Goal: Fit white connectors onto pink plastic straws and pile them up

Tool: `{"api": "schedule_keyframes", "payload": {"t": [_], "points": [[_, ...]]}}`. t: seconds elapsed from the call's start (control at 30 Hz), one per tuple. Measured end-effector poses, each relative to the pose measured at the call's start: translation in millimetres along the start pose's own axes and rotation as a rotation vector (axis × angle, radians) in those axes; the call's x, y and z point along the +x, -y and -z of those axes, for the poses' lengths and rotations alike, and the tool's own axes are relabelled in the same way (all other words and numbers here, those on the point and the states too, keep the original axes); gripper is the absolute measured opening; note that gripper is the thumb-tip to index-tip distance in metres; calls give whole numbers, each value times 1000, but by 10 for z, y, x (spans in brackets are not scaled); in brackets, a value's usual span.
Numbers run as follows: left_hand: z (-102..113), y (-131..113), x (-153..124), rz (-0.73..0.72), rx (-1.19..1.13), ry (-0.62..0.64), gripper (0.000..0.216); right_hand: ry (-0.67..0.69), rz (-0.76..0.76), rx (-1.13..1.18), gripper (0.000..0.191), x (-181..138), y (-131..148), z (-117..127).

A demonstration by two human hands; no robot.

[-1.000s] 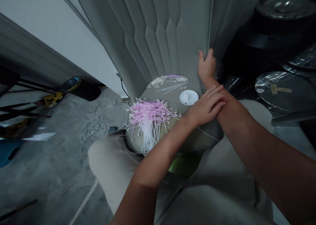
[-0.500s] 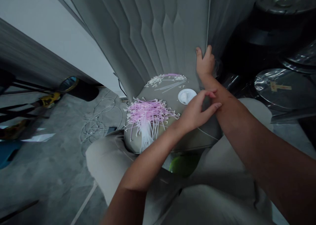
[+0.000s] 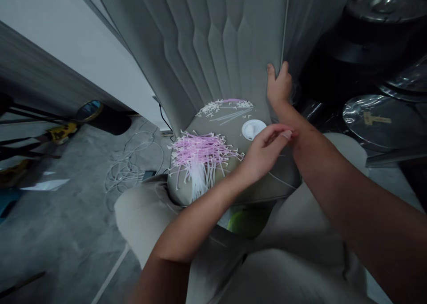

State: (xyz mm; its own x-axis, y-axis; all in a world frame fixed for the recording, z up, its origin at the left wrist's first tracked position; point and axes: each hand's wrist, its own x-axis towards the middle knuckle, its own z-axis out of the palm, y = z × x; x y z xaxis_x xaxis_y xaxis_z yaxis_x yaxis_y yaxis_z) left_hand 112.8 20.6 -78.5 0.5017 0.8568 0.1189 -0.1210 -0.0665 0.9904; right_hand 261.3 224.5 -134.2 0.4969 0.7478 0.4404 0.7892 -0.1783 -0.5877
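Observation:
My left hand (image 3: 263, 150) hovers over the grey chair seat (image 3: 253, 179), fingers curled, with their tips against my right forearm (image 3: 310, 148). I can see nothing held in them. My right hand (image 3: 278, 85) reaches to the far edge of the seat and rests against the padded chair back (image 3: 213, 42), fingers hooked on its edge. A heap of pink and white plastic sticks (image 3: 200, 155) lies on the seat's left half. A small white round lid (image 3: 253, 129) sits just beyond my left hand. More white bits and a few sticks (image 3: 227, 106) lie at the back.
Coiled white cable (image 3: 128, 166) and a plug strip lie on the grey floor at the left. Shiny metal pot lids (image 3: 376, 115) and dark pots stack at the right. A green object (image 3: 245, 222) shows under the seat between my knees.
My left hand lay flat on my right forearm; it has since lifted, curled its fingers and slid a little left, so only its fingertips touch. My right hand has stayed put.

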Motion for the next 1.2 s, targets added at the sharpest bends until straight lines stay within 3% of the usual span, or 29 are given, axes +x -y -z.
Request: {"api": "schedule_keyframes", "payload": {"t": [0.13, 0.23, 0.4, 0.6, 0.8, 1.0, 1.1, 1.2], "points": [[-17, 42, 124, -206, 290, -7, 18, 11, -26, 8, 57, -15, 27, 38], [-16, 10, 288, -347, 570, 89, 20, 56, -18, 26, 56, -41, 51, 91], [15, -160, 497, -389, 918, 273, 25, 38, 36, -19, 53, -67, 47, 110], [-30, -395, 651, -414, 1140, 437, 26, -7, 28, -47, 56, -57, 21, 47], [-95, -456, 728, -472, 1221, 503, 26, -31, 12, -53, 58, -40, 20, 14], [-87, -430, 696, -438, 1221, 417, 24, -29, 23, -45, 60, -32, 12, 7], [1, -428, 620, -367, 1049, 385, 16, -16, 21, -39, 70, -38, 12, 15], [143, -464, 345, -243, 728, 349, 12, -5, 20, -32, 72, -43, 12, 23]]}}
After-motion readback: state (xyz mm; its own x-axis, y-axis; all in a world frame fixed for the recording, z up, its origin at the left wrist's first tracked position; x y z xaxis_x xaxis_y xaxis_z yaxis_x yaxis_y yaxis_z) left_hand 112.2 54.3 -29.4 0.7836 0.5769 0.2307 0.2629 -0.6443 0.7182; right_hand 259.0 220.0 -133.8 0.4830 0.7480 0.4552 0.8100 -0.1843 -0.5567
